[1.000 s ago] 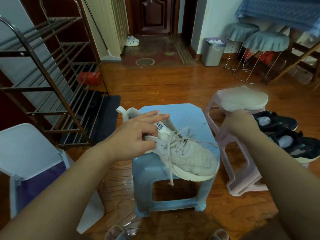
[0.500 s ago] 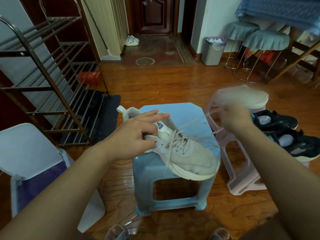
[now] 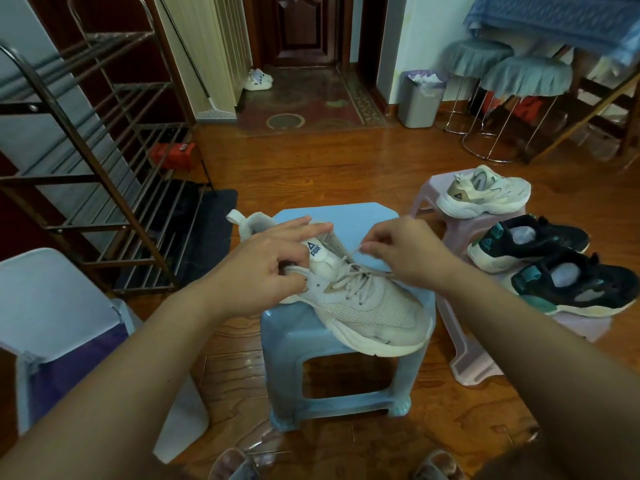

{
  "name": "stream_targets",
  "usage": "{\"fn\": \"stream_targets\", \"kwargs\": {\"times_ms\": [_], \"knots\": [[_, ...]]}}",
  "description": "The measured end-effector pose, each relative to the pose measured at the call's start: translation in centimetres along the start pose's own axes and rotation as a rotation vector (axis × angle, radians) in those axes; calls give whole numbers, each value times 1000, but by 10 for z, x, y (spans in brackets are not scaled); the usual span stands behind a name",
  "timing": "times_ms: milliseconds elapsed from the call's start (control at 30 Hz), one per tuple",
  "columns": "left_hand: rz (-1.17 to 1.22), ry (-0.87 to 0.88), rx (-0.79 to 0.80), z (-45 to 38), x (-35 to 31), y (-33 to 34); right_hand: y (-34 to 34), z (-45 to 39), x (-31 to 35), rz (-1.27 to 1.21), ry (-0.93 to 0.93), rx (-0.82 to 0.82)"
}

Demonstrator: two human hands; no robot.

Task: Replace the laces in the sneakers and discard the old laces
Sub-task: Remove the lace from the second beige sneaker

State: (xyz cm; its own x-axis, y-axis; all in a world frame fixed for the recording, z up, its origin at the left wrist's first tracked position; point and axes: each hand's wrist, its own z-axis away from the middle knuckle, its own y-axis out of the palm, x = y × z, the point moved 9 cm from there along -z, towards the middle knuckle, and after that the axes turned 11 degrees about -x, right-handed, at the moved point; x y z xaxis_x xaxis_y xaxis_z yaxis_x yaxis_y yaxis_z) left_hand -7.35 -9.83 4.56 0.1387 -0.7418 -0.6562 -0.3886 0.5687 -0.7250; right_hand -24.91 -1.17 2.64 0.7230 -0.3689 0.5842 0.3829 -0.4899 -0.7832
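My left hand [image 3: 256,268] clamps the white sneaker [image 3: 349,299] by its collar, fingers [image 3: 294,228] spread over the tongue and thumb curled in at the side, pinning it on the blue stool [image 3: 332,362]. The shoe lies across the stool top, toe pointing toward me and to my right, hanging a little past the edge. My right hand [image 3: 405,254] is up at the top eyelets, fingertips [image 3: 367,249] pinched on the old lace [image 3: 356,271], which is slack and crossed over the tongue.

Doing this well, I reckon, means drawing the lace out one crossing at a time, pulling straight along the eyelet rather than sideways, and keeping my left hand heavy on the collar so the shoe doesn't slide off that edge. Loosen the lower rows first if it binds.

Compared with half a second ago, my right hand has come back in from over the pink stool [image 3: 450,230], where it had the lace stretched out taut; now it's right at the shoe taking a fresh pinch. That uncovers the other pale sneaker [image 3: 485,192] sitting on the pink stool. My left hand hasn't budged. The black pair [image 3: 554,268] waits by the pink stool.
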Motion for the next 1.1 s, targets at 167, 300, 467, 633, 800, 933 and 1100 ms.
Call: {"fn": "stream_targets", "kwargs": {"times_ms": [167, 300, 467, 633, 800, 933, 1100], "knots": [[-2, 10, 5, 3, -3, 0, -57, -8, -83, 389, 349, -289], [-25, 10, 25, 2, -3, 2, -59, 1, -32, 138, 72, -233], [-47, 14, 30, 2, -2, 5, 3, 55, 70, -4, -343, 89], [-39, 15, 33, 4, -4, 7, 14, 55, 76, 112, -464, 26], [-18, 6, 33, 4, -3, 3, 14, 55, 73, 133, -546, 141], [-17, 4, 33, 3, -2, 2, -28, 41, 26, 176, -372, 183], [-25, -6, 21, 2, -1, 3, -54, 42, 11, 41, -199, 54]]}}
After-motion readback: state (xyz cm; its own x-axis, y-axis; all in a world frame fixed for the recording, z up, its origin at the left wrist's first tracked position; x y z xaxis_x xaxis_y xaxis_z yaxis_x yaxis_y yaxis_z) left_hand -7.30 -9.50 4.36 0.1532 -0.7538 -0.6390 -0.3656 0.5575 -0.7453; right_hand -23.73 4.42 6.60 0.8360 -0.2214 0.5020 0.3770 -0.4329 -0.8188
